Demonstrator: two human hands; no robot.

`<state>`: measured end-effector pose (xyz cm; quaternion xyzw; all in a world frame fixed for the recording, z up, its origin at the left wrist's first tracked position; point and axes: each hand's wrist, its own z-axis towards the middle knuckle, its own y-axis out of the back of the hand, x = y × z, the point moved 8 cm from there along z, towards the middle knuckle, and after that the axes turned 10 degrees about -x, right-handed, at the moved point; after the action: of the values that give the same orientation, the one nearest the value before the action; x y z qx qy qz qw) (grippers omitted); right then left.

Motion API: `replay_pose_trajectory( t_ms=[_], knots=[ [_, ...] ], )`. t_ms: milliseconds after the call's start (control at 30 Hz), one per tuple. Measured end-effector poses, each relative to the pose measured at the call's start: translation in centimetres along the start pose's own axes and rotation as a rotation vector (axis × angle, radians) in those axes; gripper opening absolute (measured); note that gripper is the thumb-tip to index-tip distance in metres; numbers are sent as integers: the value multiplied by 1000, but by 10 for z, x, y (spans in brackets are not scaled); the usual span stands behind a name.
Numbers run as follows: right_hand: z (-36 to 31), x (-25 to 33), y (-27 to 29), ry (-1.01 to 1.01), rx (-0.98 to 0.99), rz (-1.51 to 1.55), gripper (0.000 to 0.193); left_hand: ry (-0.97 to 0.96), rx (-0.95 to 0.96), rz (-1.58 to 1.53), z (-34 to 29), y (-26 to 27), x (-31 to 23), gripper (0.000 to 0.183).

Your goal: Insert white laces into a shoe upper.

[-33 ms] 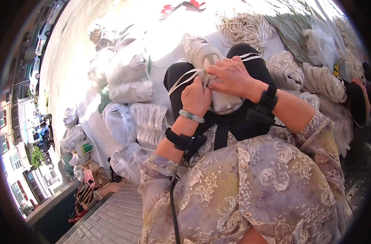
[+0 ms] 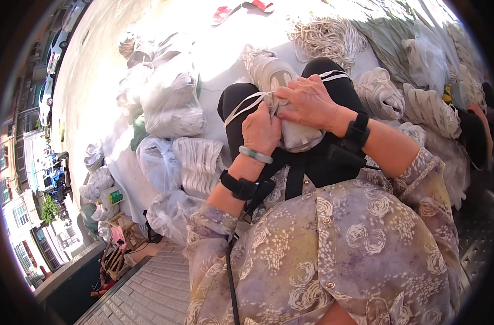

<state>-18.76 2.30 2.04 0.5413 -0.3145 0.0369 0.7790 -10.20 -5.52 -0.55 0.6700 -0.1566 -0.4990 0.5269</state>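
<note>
A pale shoe upper (image 2: 300,137) lies across my lap between my black-clad knees. White shoelace (image 2: 246,101) runs through its front, with one loop trailing over the left knee and a strand over the right. Fingers of my left hand (image 2: 261,130) are closed in a pinch on the lace at the upper's middle. Right beside it, my right hand (image 2: 312,103) bends over the upper, thumb and fingers closed at the same lacing. The exact spot under the right fingertips is hidden. Beyond the hands, more pale uppers (image 2: 256,58) stick out past the knees.
A heap of loose shoelaces (image 2: 329,40) lies beyond my right knee. Nested pale uppers (image 2: 431,110) are at the right, and bagged bundles (image 2: 171,105) at the left. Red-and-white slippers (image 2: 225,13) sit at the far edge. Another person's arm (image 2: 482,127) shows at far right.
</note>
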Motion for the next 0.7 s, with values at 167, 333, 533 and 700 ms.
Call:
replay_pose_trajectory(
  t_ms=[167,333,533,700],
  knots=[
    [0,1,-1,-30,-4,3,32,3,-55,-101,1,1,3,28],
    [-2,0,-3,-65,-9,-19,33,29,-52,-124,-2,5,1,28],
    [-4,1,-5,-54,-6,-23,34,16,-95,-30,-4,5,2,23],
    [-7,5,-3,-26,-81,-47,32,25,-63,2,-6,2,2,20]
  ],
)
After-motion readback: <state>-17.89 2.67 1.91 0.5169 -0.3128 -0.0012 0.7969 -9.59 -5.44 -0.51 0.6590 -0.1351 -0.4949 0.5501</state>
